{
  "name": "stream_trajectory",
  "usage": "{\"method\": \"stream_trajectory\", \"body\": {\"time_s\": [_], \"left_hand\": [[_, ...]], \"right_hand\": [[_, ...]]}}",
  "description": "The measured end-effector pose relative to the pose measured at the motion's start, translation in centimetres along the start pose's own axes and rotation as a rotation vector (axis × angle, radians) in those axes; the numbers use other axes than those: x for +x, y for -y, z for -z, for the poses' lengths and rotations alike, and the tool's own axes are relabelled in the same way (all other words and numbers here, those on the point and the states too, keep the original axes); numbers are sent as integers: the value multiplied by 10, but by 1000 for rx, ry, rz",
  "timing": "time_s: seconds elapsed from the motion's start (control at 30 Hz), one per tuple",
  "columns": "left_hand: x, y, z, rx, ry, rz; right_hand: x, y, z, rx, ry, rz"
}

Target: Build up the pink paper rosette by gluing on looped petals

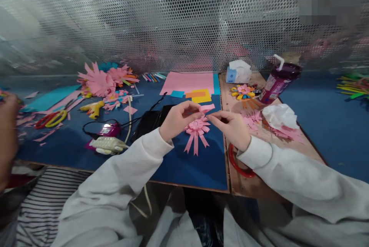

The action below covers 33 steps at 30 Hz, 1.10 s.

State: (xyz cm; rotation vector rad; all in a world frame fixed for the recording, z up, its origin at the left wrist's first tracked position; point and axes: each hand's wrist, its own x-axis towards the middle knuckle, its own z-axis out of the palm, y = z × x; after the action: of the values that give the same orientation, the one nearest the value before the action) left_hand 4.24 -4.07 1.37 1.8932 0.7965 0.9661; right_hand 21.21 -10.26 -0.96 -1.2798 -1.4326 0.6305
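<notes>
Between my hands is a small pink paper strip (pixel 207 108), pinched by my left hand (pixel 182 118) between thumb and fingers. My right hand (pixel 232 126) is closed in a pinch at the strip's lower right; whether its fingertips grip the paper is too small to tell. Just below them, a pink paper flower (pixel 197 126) with ribbon-like tails lies on the blue table top. Behind my hands are a yellow paper piece (pixel 201 96), a small blue paper piece (pixel 177 93) and a large pink sheet (pixel 187 82).
Left are a yellow glue gun (pixel 92 109), scissors (pixel 52 119), a power strip (pixel 109 145) with cables and pink paper flowers (pixel 98 80). Right stand a purple cup (pixel 275 85) with a straw, a tissue box (pixel 238 72) and a red ring (pixel 239 166). Another person's hand (pixel 8 135) is far left.
</notes>
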Motion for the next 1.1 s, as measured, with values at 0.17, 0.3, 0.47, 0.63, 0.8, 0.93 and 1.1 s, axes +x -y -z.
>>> {"method": "stream_trajectory", "body": {"time_s": [0.17,0.3,0.47,0.63,0.8,0.93,1.1], "left_hand": [[9,13,21,72,-61,32],[15,31,36,132,-83,53],[13,41,42,170,-105,64],[7,39,41,217,-107,81],[5,40,41,270,-135,71],[4,42,40,327,-114,59],[2,42,40,370,-108,46]], "right_hand": [[24,-23,9,-298,116,145],[44,-49,14,-492,261,315],[49,-65,11,-611,385,448],[52,-66,13,-624,433,462],[56,-64,17,-614,473,433],[54,-63,18,-611,477,399],[50,-62,17,-588,432,408]]}}
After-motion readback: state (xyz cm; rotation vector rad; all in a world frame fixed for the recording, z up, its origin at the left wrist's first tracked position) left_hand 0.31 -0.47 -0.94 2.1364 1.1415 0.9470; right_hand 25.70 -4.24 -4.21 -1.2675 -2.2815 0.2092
